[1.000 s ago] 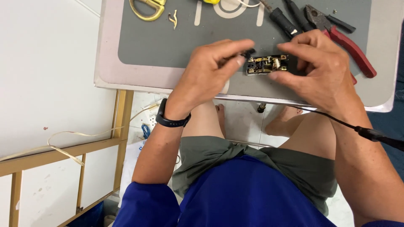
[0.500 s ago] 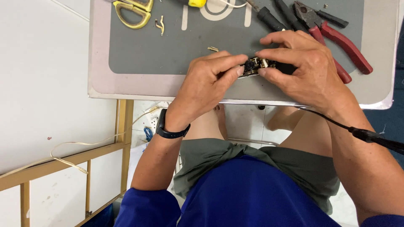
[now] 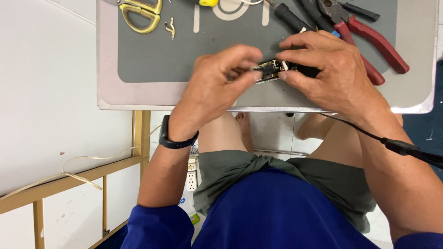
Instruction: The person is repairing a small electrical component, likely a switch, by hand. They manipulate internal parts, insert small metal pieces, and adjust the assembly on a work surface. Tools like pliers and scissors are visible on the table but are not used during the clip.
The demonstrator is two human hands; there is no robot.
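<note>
Landmark for all positions: the small circuit board [image 3: 271,72], held just above the near edge of the grey work mat [image 3: 152,55].

Far left of the board, at the mat's far edge: yellow-handled scissors [image 3: 140,14], with a scrap of pale wire [image 3: 171,27] just beside them.

Immediately left of the board: left hand [image 3: 217,87], thumb and forefinger pinched on the board's left end. A black wristband [image 3: 173,138] sits on that wrist.

The board's long axis runs left to right, roughly parallel to the mat's near edge. It spans the gap between the two hands; each hand takes one end, neither clearly nearer.

Immediately right of the board: right hand [image 3: 330,74], fingertips closed on the right end, covering part of it.

Beyond and right of the board: red-handled pliers [image 3: 369,37], lying well apart from it. A black cable [image 3: 397,146] crosses the right forearm.
</note>
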